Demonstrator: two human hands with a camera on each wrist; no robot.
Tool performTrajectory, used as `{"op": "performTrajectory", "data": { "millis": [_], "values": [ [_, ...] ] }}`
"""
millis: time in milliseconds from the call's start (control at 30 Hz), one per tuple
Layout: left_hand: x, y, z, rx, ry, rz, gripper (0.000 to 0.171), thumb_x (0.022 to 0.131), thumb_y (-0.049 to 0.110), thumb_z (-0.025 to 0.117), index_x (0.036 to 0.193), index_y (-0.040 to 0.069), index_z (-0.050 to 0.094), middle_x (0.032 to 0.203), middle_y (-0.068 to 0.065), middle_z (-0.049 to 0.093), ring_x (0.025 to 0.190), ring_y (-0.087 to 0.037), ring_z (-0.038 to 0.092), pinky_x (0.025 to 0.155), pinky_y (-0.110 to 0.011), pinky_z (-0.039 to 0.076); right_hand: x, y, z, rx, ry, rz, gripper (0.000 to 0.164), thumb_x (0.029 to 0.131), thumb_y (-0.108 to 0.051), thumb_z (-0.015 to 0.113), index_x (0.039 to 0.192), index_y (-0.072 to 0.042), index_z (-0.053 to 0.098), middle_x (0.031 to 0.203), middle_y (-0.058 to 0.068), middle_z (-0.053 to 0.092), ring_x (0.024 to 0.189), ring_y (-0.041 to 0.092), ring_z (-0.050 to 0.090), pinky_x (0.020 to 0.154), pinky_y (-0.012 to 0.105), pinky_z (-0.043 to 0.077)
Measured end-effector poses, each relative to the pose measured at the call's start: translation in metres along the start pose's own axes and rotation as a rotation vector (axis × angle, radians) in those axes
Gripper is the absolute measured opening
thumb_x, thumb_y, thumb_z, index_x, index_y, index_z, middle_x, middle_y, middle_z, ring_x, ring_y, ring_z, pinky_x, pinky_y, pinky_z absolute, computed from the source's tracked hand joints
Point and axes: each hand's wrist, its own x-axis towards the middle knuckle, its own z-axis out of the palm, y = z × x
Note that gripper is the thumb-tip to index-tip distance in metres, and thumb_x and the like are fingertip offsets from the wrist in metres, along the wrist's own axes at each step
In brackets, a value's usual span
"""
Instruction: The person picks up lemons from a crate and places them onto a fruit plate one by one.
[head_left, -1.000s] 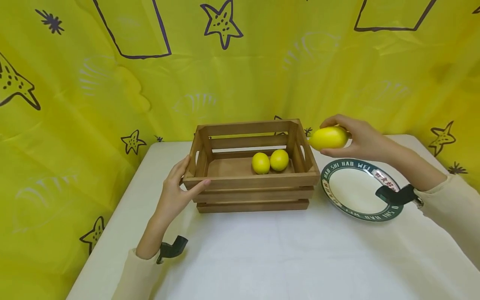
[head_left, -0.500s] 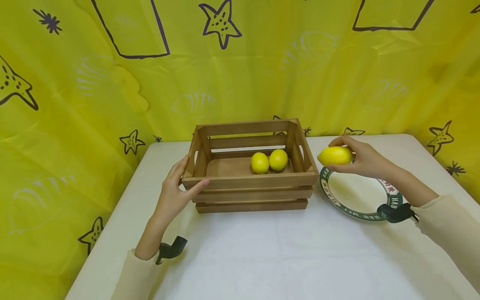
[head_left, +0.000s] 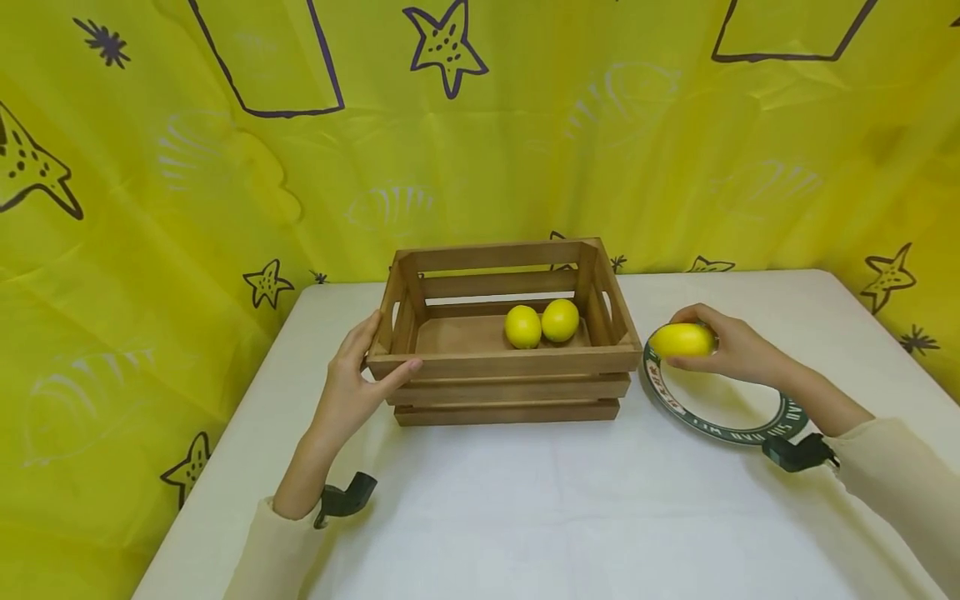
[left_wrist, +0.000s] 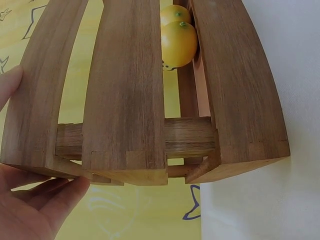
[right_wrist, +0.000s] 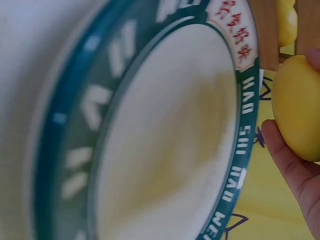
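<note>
Presently nearest: cream sleeves (head_left: 900,487), a black wrist mount (head_left: 347,495) at each cuff, over a white tabletop (head_left: 525,517).
Left hand (head_left: 352,371): grips the near left corner of the wooden crate (head_left: 506,390), thumb on the top front slat, fingers against the left end.
Right hand (head_left: 731,346): grips a yellow lemon (head_left: 682,341), thumb on the near side, fingers around the far side.
Lemon's position: at the fingertips, left of the palm, long axis roughly sideways; above the far left rim of the green-rimmed plate (head_left: 738,435) and apart from it, a gap showing in the right wrist view.
Plate: flat on the tabletop, beneath the right hand, just beside the crate's right end.
Crate contents: front lemon (head_left: 522,327) and back lemon (head_left: 560,321), close together toward the right end, apart from both hands.
Backdrop: yellow curtain (head_left: 525,167) with dark star drawings.
</note>
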Motion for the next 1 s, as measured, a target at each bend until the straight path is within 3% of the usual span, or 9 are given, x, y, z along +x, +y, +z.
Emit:
{"op": "performTrajectory", "data": {
  "millis": [433, 633, 667, 1000],
  "values": [
    [-0.004, 0.000, 0.000, 0.008, -0.009, -0.030, 0.087, 0.086, 0.021, 0.077, 0.153, 0.002, 0.026, 0.154, -0.016, 0.031, 0.139, -0.036, 0.035, 0.111, -0.054, 0.031, -0.014, 0.018, 0.014, 0.003, -0.051, 0.006, 0.055, 0.081, -0.012, 0.080, 0.126, 0.001, 0.051, 0.120, 0.021, 0.059, 0.090, 0.015, 0.053, 0.070, 0.022, 0.048],
    [-0.004, 0.000, 0.000, 0.020, -0.002, -0.039, 0.088, 0.085, 0.022, 0.077, 0.153, 0.002, 0.026, 0.155, -0.016, 0.029, 0.141, -0.036, 0.032, 0.112, -0.055, 0.030, -0.012, 0.021, 0.013, 0.014, -0.071, -0.020, 0.067, 0.078, -0.008, 0.081, 0.133, 0.002, 0.044, 0.121, 0.024, 0.058, 0.107, 0.036, 0.056, 0.083, 0.016, 0.042],
    [-0.004, 0.000, 0.000, 0.024, 0.000, -0.038, 0.088, 0.085, 0.023, 0.078, 0.153, 0.002, 0.026, 0.155, -0.016, 0.029, 0.142, -0.036, 0.031, 0.112, -0.055, 0.029, -0.011, 0.021, 0.013, 0.024, -0.082, -0.024, 0.068, 0.079, -0.007, 0.081, 0.134, 0.002, 0.043, 0.121, 0.025, 0.058, 0.108, 0.041, 0.055, 0.085, 0.020, 0.043],
    [-0.001, -0.001, 0.001, 0.027, 0.000, -0.024, 0.089, 0.085, 0.024, 0.078, 0.154, 0.003, 0.026, 0.156, -0.015, 0.029, 0.143, -0.035, 0.028, 0.113, -0.056, 0.027, -0.006, 0.013, 0.013, 0.047, -0.138, -0.008, 0.069, 0.081, -0.009, 0.079, 0.136, 0.004, 0.040, 0.119, 0.026, 0.059, 0.109, 0.046, 0.054, 0.091, 0.058, 0.044]
  ]
}}
